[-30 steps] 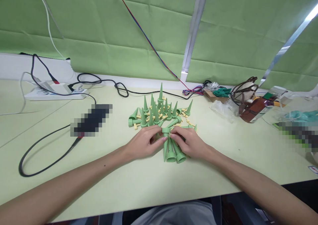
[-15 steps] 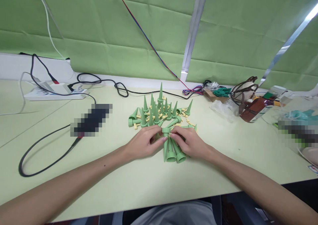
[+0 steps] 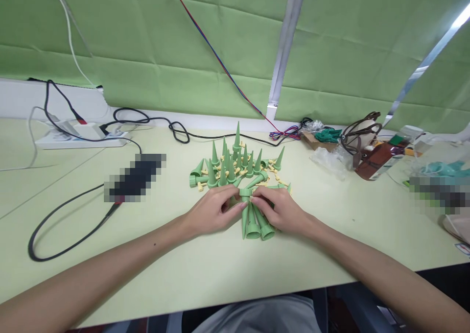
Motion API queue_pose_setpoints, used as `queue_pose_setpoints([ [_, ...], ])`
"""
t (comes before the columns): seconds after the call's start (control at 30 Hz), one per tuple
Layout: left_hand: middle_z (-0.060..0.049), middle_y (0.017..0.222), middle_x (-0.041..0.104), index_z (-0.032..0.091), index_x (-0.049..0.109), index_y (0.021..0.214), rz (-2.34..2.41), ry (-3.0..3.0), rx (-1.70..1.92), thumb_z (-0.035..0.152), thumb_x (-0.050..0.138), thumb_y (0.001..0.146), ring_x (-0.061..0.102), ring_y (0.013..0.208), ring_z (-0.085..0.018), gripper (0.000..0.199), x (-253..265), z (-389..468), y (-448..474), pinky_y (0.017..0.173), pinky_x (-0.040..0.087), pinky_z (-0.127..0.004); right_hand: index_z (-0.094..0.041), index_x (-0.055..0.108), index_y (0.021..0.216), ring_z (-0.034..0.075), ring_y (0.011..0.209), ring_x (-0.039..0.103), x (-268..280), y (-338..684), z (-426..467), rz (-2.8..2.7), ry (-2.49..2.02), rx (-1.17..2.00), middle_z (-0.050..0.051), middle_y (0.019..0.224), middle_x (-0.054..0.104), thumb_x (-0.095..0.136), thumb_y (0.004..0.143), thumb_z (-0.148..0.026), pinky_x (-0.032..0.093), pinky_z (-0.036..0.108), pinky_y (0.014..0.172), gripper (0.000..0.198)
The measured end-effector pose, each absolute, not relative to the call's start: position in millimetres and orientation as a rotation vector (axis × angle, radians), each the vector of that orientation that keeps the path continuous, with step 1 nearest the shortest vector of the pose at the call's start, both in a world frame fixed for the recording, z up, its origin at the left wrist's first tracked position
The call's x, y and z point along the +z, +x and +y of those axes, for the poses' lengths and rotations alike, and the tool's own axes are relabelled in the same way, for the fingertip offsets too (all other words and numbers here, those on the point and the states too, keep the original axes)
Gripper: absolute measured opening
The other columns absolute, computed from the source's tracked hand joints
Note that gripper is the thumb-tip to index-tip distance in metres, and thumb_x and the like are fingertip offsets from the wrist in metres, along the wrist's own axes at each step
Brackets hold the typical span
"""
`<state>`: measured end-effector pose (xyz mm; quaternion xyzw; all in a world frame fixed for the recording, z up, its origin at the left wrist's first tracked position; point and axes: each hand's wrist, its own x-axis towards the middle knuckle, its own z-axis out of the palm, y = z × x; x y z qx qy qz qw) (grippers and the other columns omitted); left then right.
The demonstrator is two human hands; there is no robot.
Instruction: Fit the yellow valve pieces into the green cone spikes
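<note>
Green spike (image 3: 244, 218): between your hands over the counter (image 3: 205, 274), long axis running toward you, tip nearest.
Your left hand (image 3: 213, 211): clamped on its collar (image 3: 246, 193).
Your right hand (image 3: 282, 209): beside the collar; grip cannot be told.

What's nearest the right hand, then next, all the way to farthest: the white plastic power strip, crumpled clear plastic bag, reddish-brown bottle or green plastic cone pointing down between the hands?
From the right hand, in the head view:
1. Green plastic cone, by its fingertips.
2. Crumpled clear plastic bag, beyond it, rightward.
3. Reddish-brown bottle, farther right.
4. White plastic power strip, far left.
</note>
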<state>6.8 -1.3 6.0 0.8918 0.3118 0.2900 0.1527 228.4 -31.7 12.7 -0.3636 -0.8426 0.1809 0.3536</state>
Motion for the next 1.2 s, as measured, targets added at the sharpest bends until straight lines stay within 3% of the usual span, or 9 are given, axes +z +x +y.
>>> queue_pose_setpoints([
  [1.2, 0.002, 0.066, 0.046, 0.018, 0.044, 0.072, 0.864, 2.536, 0.863, 0.035, 0.053, 0.096, 0.043, 0.058, -0.011, 0.031, 6.9, -1.0, 6.8, 0.054, 0.032, -0.024, -0.019, 0.057, 0.087, 0.012, 0.057, 0.048, 12.0, 228.3, -31.6, -2.174, -0.923, 0.452, -0.003, 0.065, 0.052, 0.045, 0.102, -0.025, 0.037, 0.024, 0.058, 0.02],
])
